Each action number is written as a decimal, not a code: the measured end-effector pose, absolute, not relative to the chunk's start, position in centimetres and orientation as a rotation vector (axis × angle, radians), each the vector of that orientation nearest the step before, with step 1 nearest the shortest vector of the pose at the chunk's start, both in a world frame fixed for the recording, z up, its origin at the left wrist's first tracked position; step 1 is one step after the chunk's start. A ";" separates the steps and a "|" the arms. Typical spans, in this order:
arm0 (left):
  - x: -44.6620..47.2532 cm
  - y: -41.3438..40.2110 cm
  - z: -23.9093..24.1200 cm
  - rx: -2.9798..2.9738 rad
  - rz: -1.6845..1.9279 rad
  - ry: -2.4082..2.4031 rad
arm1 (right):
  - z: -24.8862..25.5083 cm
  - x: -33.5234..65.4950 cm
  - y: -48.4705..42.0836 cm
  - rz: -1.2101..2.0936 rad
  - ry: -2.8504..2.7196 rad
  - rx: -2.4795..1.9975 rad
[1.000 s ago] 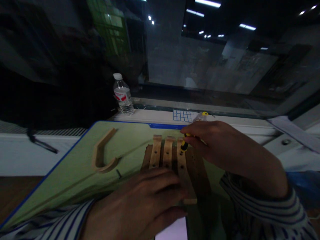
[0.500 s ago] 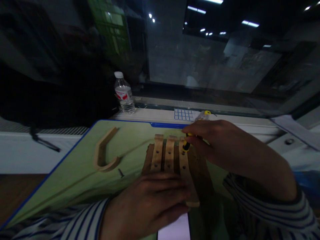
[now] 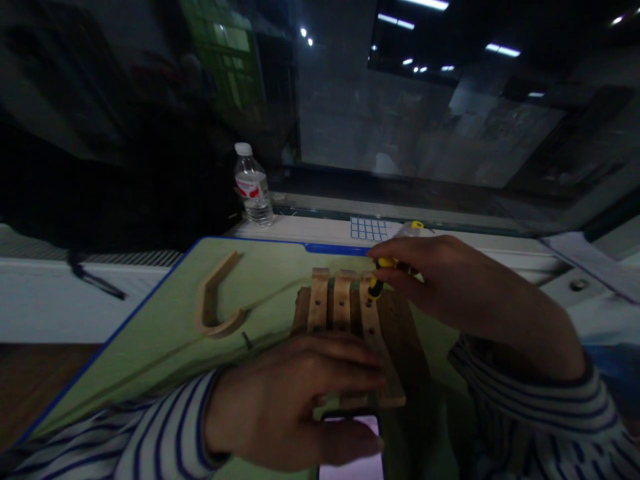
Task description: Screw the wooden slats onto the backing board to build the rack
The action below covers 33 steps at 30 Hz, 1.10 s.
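Observation:
My right hand (image 3: 425,277) pinches a yellow-and-black screwdriver (image 3: 376,283), its tip at the upper hole of the rightmost wooden hook (image 3: 383,353). That hook lies beside two similar wooden hooks (image 3: 319,293) on a dark brown wooden board (image 3: 400,320). Over the lower part of the hooks lies my left hand (image 3: 295,393), fingers stretched across them and thumb apart, above a phone (image 3: 353,470) with a lit screen. To the left, a loose bent-wood hook (image 3: 205,300) rests on the table, with a small screw (image 3: 247,341) near its curved end.
The pale green table (image 3: 150,360) has a blue edge. Behind it on the white sill stand a water bottle (image 3: 255,193), a sheet with a blue grid (image 3: 369,229) and a clear bag with a yellow item (image 3: 413,228). Papers (image 3: 593,257) lie at the right.
My left thumb has spread down away from the fingers, over the phone, uncovering the hooks' lower ends. My right hand stays at the same hole with the screwdriver. The view has shifted slightly.

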<state>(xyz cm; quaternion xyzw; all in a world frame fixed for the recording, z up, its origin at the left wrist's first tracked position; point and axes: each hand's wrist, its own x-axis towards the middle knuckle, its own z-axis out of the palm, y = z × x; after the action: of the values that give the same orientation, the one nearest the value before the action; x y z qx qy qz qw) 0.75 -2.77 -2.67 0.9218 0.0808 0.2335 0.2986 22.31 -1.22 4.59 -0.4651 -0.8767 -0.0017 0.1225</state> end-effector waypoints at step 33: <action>0.3 -1.8 -2.9 2.324 0.629 0.149 | 4.4 22.4 -0.8 0.043 -2.612 -1.410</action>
<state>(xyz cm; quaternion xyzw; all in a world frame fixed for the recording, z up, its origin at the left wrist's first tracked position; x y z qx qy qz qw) 0.25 -1.81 -2.95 0.9000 0.0578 0.2435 0.3568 22.36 -0.77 4.36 -0.4732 -0.8766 0.0145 0.0862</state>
